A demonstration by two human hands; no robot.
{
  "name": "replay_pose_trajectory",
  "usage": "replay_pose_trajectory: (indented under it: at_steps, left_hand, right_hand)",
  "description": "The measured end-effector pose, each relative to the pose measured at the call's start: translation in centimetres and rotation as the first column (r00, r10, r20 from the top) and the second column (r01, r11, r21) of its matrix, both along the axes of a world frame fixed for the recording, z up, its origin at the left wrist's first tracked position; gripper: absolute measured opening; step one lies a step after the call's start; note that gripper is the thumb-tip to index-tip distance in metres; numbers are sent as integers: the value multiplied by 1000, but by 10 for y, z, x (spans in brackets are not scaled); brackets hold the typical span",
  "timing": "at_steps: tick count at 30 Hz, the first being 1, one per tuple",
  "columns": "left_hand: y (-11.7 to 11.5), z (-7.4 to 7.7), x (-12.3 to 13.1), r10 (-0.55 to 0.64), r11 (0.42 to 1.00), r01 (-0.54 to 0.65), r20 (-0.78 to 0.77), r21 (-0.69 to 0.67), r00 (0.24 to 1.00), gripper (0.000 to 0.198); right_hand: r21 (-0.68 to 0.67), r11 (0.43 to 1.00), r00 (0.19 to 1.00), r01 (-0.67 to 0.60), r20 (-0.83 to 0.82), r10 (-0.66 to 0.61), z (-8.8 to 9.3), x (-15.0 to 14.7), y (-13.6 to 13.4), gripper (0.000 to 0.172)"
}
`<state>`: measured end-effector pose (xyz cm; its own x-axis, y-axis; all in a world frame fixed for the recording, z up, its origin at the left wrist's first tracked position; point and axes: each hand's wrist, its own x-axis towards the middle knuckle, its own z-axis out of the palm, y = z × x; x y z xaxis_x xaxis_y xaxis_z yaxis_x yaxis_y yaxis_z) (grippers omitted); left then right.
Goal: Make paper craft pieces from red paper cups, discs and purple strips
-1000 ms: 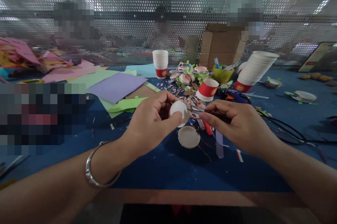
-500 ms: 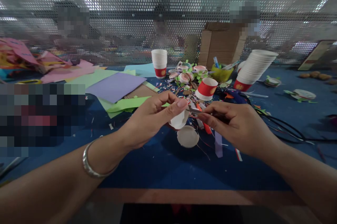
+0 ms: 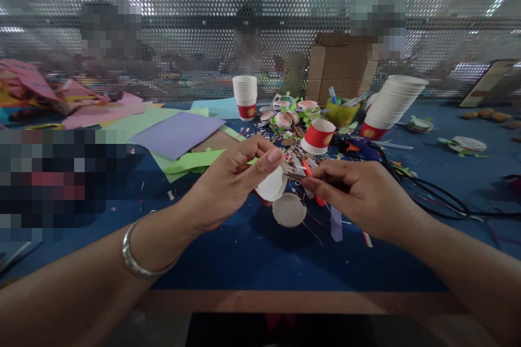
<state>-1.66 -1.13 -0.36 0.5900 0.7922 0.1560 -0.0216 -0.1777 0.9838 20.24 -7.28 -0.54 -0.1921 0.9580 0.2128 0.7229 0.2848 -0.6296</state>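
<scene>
My left hand (image 3: 240, 178), a silver bangle on its wrist, is closed on a cut-down white paper cup piece (image 3: 271, 187). Its round white face is turned partly towards me. Just right of it, my right hand (image 3: 350, 187) pinches a thin grey blade (image 3: 293, 176) whose tip touches or nearly touches the rim of the cup piece. The blade's handle end is hidden by my fingers. Below both hands, a pale round paper disc (image 3: 289, 210) lies on the blue table (image 3: 293, 265). A short red-and-white paper cup (image 3: 318, 137) stands behind them among paper scraps.
Two stacks of paper cups, one upright (image 3: 245, 98) and one leaning (image 3: 393, 105), stand further back. Small paper turtles (image 3: 285, 113) are heaped between them. Coloured paper (image 3: 175, 134) lies left, a black cable (image 3: 443, 195) right. Blurred people sit beyond a perforated screen (image 3: 195, 37).
My left hand has shifted slightly left, and the cup piece has turned so more of its round white face shows. The blade has moved slightly left with my right hand.
</scene>
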Motion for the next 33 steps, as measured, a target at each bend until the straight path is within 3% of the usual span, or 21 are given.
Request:
replay_pose_trajectory:
  at_steps: [7,13,26,33]
  left_hand:
    - [-1,3,2,41,998,-42,-19,-52,999,42]
    - [0,0,1,3,998,-5,-34,-57,999,44]
    - [-3,2,-1,124,977,-103,-108,185,986,41]
    - [-4,4,0,91,988,-74,-122,136,988,45]
  right_hand:
    - [21,1000,1000,19,18,-19,0,1,1,39]
    - [-12,1000,1000,8,3,-8,0,2,2,42]
    - [-4,1000,1000,9,-6,-9,0,1,2,47]
    - [-9,1000,1000,-11,6,11,0,2,1,49]
